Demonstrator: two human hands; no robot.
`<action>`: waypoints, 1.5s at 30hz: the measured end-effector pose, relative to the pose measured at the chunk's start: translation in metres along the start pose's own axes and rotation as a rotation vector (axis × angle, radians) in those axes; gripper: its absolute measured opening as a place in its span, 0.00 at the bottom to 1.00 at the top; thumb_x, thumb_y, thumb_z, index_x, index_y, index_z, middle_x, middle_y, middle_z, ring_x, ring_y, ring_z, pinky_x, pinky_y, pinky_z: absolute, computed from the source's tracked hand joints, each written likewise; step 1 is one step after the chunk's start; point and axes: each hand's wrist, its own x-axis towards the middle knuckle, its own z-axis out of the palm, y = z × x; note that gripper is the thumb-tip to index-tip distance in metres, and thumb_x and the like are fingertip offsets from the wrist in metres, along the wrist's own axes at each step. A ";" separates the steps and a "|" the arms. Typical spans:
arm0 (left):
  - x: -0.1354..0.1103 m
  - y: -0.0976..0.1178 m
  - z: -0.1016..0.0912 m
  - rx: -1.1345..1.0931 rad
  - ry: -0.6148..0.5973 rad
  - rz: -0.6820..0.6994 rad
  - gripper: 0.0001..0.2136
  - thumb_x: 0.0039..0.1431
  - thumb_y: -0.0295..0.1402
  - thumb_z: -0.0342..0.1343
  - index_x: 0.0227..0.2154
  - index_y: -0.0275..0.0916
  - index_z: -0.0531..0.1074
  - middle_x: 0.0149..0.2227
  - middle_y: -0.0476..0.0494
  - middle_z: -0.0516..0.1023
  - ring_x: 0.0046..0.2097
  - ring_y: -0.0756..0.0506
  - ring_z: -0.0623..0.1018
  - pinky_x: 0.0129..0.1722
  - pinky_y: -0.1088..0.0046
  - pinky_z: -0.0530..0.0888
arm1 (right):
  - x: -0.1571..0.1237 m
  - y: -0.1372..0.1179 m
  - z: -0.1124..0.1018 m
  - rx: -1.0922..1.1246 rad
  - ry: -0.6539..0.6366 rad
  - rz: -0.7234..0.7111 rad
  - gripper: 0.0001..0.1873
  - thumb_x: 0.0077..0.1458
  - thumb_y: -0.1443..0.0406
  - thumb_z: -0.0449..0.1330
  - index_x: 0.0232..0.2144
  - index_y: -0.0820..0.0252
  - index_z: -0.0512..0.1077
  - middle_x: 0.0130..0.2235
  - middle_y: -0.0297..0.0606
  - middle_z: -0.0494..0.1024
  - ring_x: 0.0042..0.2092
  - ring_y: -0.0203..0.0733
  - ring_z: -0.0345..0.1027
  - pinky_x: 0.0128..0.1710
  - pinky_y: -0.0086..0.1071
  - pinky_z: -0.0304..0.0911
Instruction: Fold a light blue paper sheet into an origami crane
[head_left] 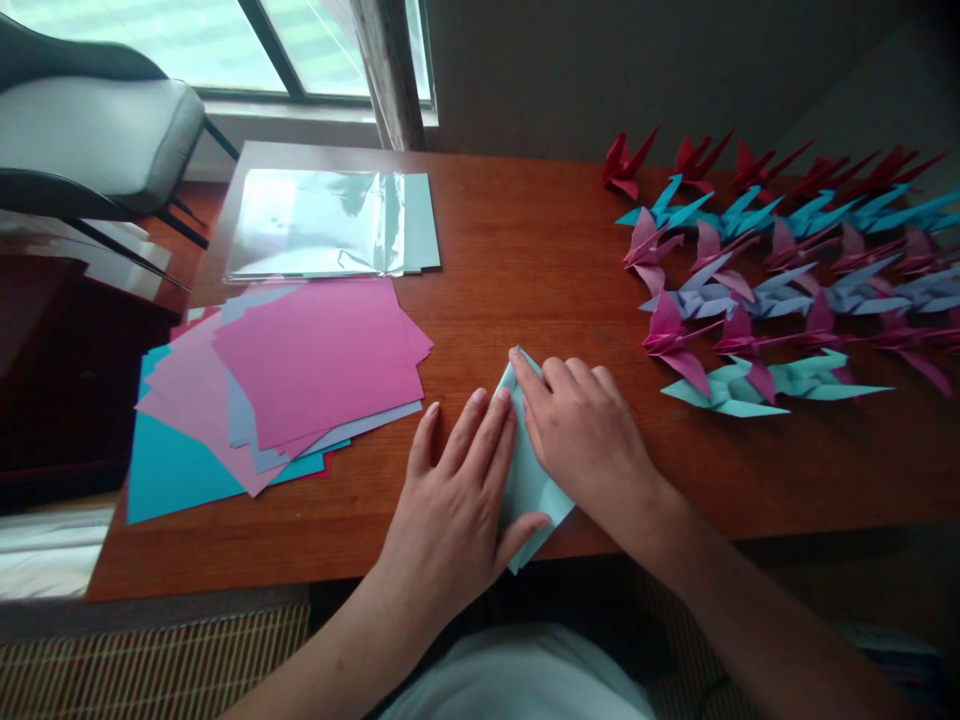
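A folded piece of light teal paper lies near the front edge of the wooden table. My left hand rests flat on its left side, fingers stretched out, thumb on the paper's lower part. My right hand presses on its right side, with the index fingertip at the paper's top corner and the other fingers bent.
A loose stack of pink, lilac and blue paper sheets lies to the left. Behind it is a clear plastic sleeve with pale sheets. Rows of folded paper cranes fill the right side. A grey chair stands by the window.
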 end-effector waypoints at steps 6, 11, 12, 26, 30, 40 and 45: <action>0.001 0.000 0.000 -0.007 0.001 0.003 0.41 0.65 0.57 0.46 0.70 0.30 0.53 0.73 0.36 0.50 0.73 0.34 0.50 0.72 0.51 0.39 | 0.002 0.001 0.001 0.017 0.007 0.006 0.25 0.67 0.67 0.51 0.65 0.64 0.62 0.42 0.46 0.76 0.42 0.48 0.65 0.40 0.42 0.53; 0.001 -0.001 -0.001 -0.014 0.005 0.005 0.41 0.65 0.57 0.46 0.70 0.30 0.53 0.73 0.36 0.51 0.73 0.34 0.51 0.72 0.51 0.40 | 0.003 0.001 0.002 0.017 0.004 0.010 0.24 0.67 0.67 0.51 0.64 0.65 0.63 0.42 0.46 0.77 0.42 0.49 0.65 0.40 0.42 0.54; 0.001 -0.001 -0.001 -0.015 0.007 0.005 0.41 0.65 0.57 0.46 0.70 0.30 0.53 0.73 0.36 0.51 0.73 0.34 0.51 0.72 0.51 0.40 | 0.003 0.000 0.002 0.015 0.004 0.012 0.24 0.67 0.67 0.51 0.64 0.65 0.63 0.42 0.46 0.77 0.42 0.49 0.65 0.40 0.42 0.54; 0.000 0.000 -0.001 0.000 -0.004 0.011 0.40 0.66 0.57 0.45 0.70 0.29 0.53 0.73 0.39 0.49 0.73 0.35 0.50 0.72 0.51 0.37 | 0.004 0.004 0.001 0.021 -0.036 0.013 0.26 0.68 0.65 0.51 0.66 0.64 0.62 0.43 0.46 0.77 0.43 0.49 0.67 0.41 0.42 0.54; 0.000 0.001 -0.001 0.009 -0.003 0.003 0.40 0.67 0.57 0.43 0.70 0.29 0.54 0.73 0.38 0.49 0.73 0.34 0.51 0.72 0.52 0.36 | 0.004 0.002 0.001 0.013 -0.053 0.022 0.26 0.69 0.65 0.50 0.66 0.63 0.61 0.44 0.46 0.76 0.44 0.49 0.67 0.41 0.42 0.54; -0.002 0.003 -0.005 0.050 -0.007 0.010 0.39 0.67 0.57 0.41 0.69 0.30 0.56 0.72 0.38 0.53 0.73 0.34 0.53 0.71 0.51 0.44 | 0.004 0.002 -0.003 0.012 -0.093 0.028 0.26 0.69 0.65 0.49 0.67 0.63 0.60 0.45 0.46 0.77 0.45 0.50 0.68 0.42 0.42 0.55; -0.006 0.007 -0.006 0.042 -0.010 -0.009 0.38 0.67 0.57 0.42 0.69 0.30 0.57 0.73 0.38 0.53 0.73 0.33 0.52 0.71 0.50 0.46 | 0.008 0.005 -0.007 0.040 -0.101 0.011 0.25 0.69 0.65 0.49 0.65 0.63 0.63 0.44 0.45 0.79 0.45 0.50 0.69 0.42 0.42 0.55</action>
